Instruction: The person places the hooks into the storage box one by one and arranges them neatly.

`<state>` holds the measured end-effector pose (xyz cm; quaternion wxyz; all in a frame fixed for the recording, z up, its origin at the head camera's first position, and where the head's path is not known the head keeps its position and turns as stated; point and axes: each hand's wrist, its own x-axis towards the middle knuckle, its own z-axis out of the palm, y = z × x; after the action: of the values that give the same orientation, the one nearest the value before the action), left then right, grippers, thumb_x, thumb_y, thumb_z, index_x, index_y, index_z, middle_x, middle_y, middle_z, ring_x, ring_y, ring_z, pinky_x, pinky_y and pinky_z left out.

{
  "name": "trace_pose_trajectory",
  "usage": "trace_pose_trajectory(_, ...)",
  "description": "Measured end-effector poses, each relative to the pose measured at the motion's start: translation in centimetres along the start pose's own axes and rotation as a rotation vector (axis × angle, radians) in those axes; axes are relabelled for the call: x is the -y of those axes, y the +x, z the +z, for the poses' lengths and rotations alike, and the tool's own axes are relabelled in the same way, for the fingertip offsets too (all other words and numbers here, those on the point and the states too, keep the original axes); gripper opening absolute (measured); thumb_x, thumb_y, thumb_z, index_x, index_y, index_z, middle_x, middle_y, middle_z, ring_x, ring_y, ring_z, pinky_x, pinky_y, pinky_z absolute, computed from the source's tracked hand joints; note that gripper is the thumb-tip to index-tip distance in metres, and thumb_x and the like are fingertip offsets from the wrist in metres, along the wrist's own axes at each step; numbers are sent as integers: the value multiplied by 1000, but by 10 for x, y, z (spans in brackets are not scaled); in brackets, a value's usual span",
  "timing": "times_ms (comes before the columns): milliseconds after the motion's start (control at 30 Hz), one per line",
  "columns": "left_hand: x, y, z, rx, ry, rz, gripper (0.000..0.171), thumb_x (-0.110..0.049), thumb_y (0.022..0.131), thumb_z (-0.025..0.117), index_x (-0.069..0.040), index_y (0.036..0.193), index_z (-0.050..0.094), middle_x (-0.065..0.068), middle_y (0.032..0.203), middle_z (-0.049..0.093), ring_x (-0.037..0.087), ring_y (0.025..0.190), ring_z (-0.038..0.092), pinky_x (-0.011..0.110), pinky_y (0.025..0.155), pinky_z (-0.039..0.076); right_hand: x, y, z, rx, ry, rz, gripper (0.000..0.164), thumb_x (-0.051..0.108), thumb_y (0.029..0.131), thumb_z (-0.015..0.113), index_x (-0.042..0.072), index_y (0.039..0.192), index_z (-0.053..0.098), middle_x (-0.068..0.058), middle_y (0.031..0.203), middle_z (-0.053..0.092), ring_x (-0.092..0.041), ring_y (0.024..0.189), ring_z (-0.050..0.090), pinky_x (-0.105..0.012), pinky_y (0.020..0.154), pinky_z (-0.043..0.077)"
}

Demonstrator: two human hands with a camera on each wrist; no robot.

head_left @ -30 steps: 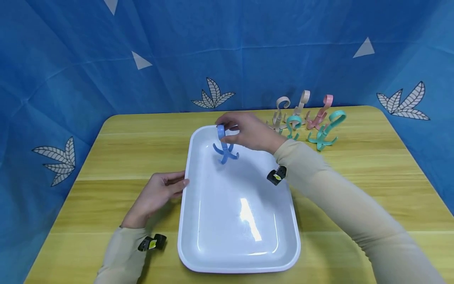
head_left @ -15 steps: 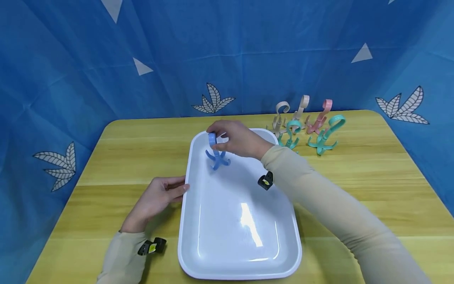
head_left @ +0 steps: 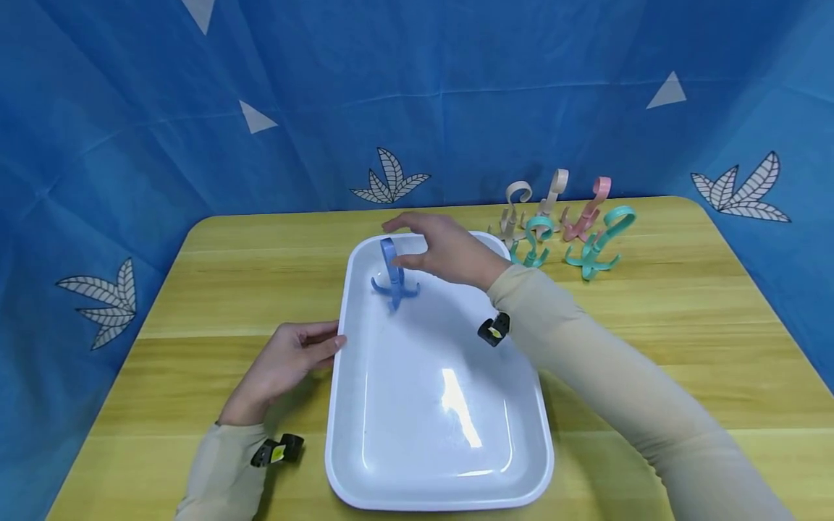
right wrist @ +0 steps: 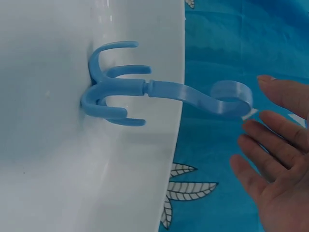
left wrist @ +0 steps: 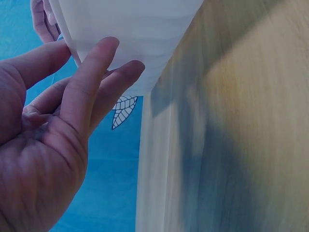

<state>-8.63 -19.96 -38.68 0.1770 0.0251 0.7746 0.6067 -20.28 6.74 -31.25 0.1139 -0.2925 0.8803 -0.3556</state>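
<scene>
A blue multi-pronged hook with a curled top stands upright inside the white tray, near its back left corner. My right hand is just beside the hook's top, thumb and fingers spread apart. In the right wrist view, a gap shows between the right hand and the hook's curl. At the tray's left side, my left hand holds the edge, thumb at the rim and fingers against the outer wall. The left wrist view shows this left hand from the palm side.
Behind the tray to the right stand several similar hooks: a green one, a smaller green one, a pink one and whitish ones. They share the wooden table, and a blue cloth hangs behind.
The blue hook has moved left toward the tray's back left corner, and my right hand has let go of it. My left hand has stayed at the tray's edge.
</scene>
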Motion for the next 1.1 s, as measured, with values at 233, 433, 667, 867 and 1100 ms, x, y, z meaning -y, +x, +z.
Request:
trace_pose_trajectory(233, 1, 0, -1, 0, -3, -5, 42, -12, 97, 64, 13, 130, 55, 27, 124, 61, 30, 105, 65, 34, 84, 57, -2, -18, -15, -67, 16, -19, 49, 23, 92, 72, 12, 137, 57, 0, 138, 54, -21, 129, 48, -35, 108, 40)
trace_pose_trajectory(433, 1, 0, -1, 3, 7, -4, 43, -14, 98, 64, 13, 130, 55, 27, 124, 61, 31, 105, 65, 34, 83, 57, -7, -35, -35, -139, 39, -39, 45, 20, 92, 72, 11, 134, 59, 0, 137, 55, -17, 130, 46, -33, 111, 37)
trace_pose_trajectory(667, 0, 0, 0, -6, 9, -8, 44, -17, 98, 64, 11, 131, 56, 25, 125, 61, 30, 105, 65, 34, 83, 57, -23, -60, -61, -220, 49, -38, 42, 21, 93, 72, 13, 132, 62, 0, 132, 59, -18, 127, 49, -36, 110, 38)
trace_pose_trajectory(867, 1, -2, -2, -11, 14, -24, 43, -18, 98, 65, 9, 131, 57, 24, 123, 62, 28, 104, 66, 33, 82, 58, -41, -81, -75, -293, 77, 12, 41, 26, 94, 70, 15, 133, 63, -1, 133, 57, -22, 128, 49, -42, 109, 40)
trace_pose_trajectory(1100, 1, -1, -2, -6, 10, -25, 43, -17, 98, 64, 10, 130, 57, 24, 123, 62, 28, 103, 66, 35, 82, 58, -60, -99, -87, -338, 72, 81, 42, 28, 96, 67, 13, 135, 61, -4, 138, 54, -25, 131, 46, -45, 109, 39)
